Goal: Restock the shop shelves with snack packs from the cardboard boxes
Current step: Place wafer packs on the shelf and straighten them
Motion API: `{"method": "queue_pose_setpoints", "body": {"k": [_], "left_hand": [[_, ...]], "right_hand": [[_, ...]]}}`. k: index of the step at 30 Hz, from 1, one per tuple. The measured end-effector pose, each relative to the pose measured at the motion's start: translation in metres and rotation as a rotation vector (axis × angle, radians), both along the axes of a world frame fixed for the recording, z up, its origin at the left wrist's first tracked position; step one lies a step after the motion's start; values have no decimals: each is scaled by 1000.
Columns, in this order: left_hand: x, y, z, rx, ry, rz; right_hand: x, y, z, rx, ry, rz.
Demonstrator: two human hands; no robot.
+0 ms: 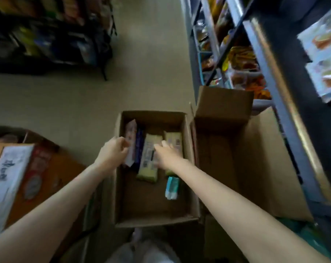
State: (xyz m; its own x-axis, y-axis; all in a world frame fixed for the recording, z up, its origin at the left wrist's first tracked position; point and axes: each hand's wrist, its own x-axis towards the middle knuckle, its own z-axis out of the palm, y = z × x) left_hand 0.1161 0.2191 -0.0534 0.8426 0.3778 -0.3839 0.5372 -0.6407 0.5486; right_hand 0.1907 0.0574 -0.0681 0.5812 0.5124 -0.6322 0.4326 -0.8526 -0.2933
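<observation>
Both hands reach down into the open brown cardboard box point(121, 186) that sits on the beige shop floor point(66, 99), with only a few packs left inside. The left hand point(113, 152) has its fingers curled round the upright white and purple snack pack point(131, 137) leaning against the box's left wall, with a dark blue pack point(139, 145) just beside it. The right hand point(165, 154) lies with fairly straight fingers over the pale yellow-green wrapped snack pack point(148, 160) in the middle of the box; motion blur hides whether it actually grips that pack or only touches it. A second pale yellow-green pack point(173, 143) lies beside it toward the right wall, and a small teal and white pack point(172, 187) lies apart, nearer the person. The likeliest trouble is a weak hold: the wrappers look smooth, so a pack lifted by one edge could slip and drop back into the box or onto the floor. Pulling the upright pack out may also tip the dark blue one leaning next to it. The empty brown cardboard box point(217, 149) with raised flaps stands between this box and the grey-blue metal shelving point(270, 88) on the right, so an arm swinging across with packs could catch a flap and knock them loose. The small teal pack is easy to overlook and leave behind.
</observation>
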Motion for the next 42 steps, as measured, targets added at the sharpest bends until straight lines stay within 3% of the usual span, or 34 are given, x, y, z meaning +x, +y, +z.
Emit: {"method": "queue_pose_setpoints", "body": {"k": [3,8,14,17,22,25,28,31,34,38,42], "left_hand": [[-9,6,-33,-2,96,-34],[-15,-13,-78,-97,188,-89],[-17,-27,-106,-132,187,-170],[-17,-22,-98,-116,161,-180],[-6,-23,-48,-109,122,-299],[0,-42,-4,5,54,-418],[12,-63,61,63,-206,-390],[19,-94,141,-125,-390,-507],[20,-136,205,-253,-419,-640],[8,-196,276,-563,-440,-693],[-7,-274,338,-735,-463,-816]], "right_hand": [[-2,-4,-52,-275,27,222],[-22,-29,-118,-558,107,385],[-53,-42,-151,-534,-128,410],[-45,-38,-134,-482,-99,201],[-11,-23,-48,-147,89,-229],[0,-17,38,35,38,-364],[0,-38,145,146,-80,-502],[-18,-77,235,171,-265,-534],[-48,-120,303,179,-439,-573],[-93,-197,383,524,-527,-792],[-150,-286,429,489,-596,-877]]}}
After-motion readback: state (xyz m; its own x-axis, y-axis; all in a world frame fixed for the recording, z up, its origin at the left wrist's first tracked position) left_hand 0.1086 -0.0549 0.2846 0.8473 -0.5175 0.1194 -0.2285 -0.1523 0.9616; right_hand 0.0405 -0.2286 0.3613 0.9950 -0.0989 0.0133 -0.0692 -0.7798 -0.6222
